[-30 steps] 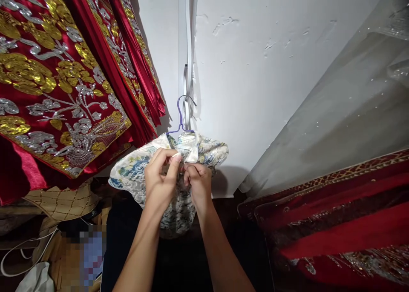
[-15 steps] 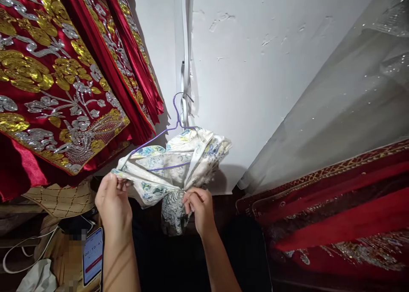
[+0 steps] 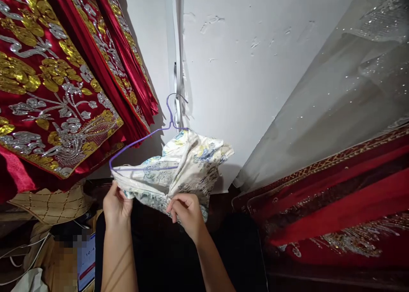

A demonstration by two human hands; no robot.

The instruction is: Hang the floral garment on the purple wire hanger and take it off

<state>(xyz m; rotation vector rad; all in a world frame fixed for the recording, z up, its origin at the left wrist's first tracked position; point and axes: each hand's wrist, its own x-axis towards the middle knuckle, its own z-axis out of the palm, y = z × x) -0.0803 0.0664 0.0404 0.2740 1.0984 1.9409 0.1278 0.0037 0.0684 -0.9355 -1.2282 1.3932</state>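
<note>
A purple wire hanger [image 3: 140, 138] hangs by its hook near a white strip on the wall. Its right arm is inside a white garment with blue and yellow floral print [image 3: 204, 156]; its left end sticks out bare at the garment's left edge. My left hand [image 3: 117, 204] pinches the cloth just below that end. With closed fingers, my right hand [image 3: 185, 211] grips the front of the garment at the bottom of the neckline. The garment's lower part hangs behind my right hand, partly hidden.
Red embroidered garments [image 3: 64, 83] hang at the left. Sheer sparkly fabric [image 3: 345, 87] and a red dress [image 3: 335, 224] hang at the right. Lower left, a phone [image 3: 87, 262] showing a timer rests on a wooden surface [image 3: 57, 266], beside white cables and a gold-patterned cloth [image 3: 54, 202].
The garment's left side has slid down off the hanger's upper left arm, leaving the purple wire bare. My right hand has moved left and slightly down. The view has shifted a little.
</note>
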